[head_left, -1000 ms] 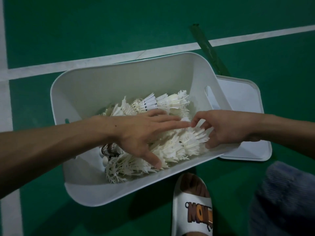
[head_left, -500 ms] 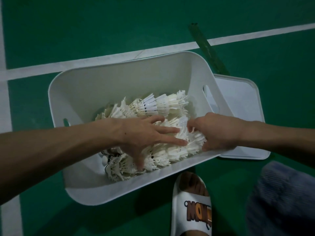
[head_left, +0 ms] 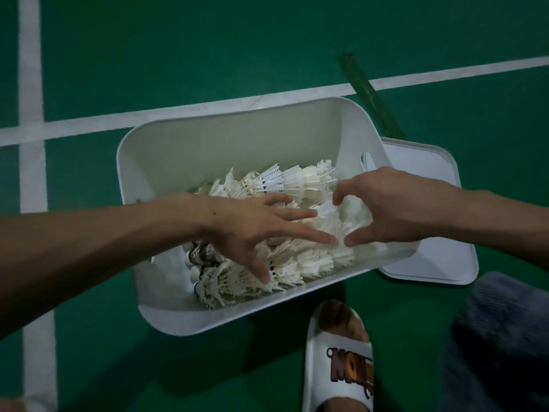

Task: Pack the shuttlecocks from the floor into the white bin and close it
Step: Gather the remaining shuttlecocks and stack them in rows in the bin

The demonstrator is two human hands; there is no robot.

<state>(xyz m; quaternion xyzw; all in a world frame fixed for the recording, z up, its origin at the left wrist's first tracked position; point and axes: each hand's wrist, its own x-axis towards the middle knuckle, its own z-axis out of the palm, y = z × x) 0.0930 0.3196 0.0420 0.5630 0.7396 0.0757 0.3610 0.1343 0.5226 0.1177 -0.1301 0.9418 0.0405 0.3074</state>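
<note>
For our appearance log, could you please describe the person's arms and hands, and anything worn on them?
Both forearms are bare, with no sleeves in view. The left hand and right hand wear no gloves, and no watch, bracelet or ring is visible. A small dark mark sits near the left wrist.

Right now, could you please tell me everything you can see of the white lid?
The white lid is a flat, rounded-corner rectangle with a shallow raised rim, seemingly plastic. It lies on the green floor at the white bin's right side, its left edge hidden behind the bin wall. The right forearm crosses above it.
</note>
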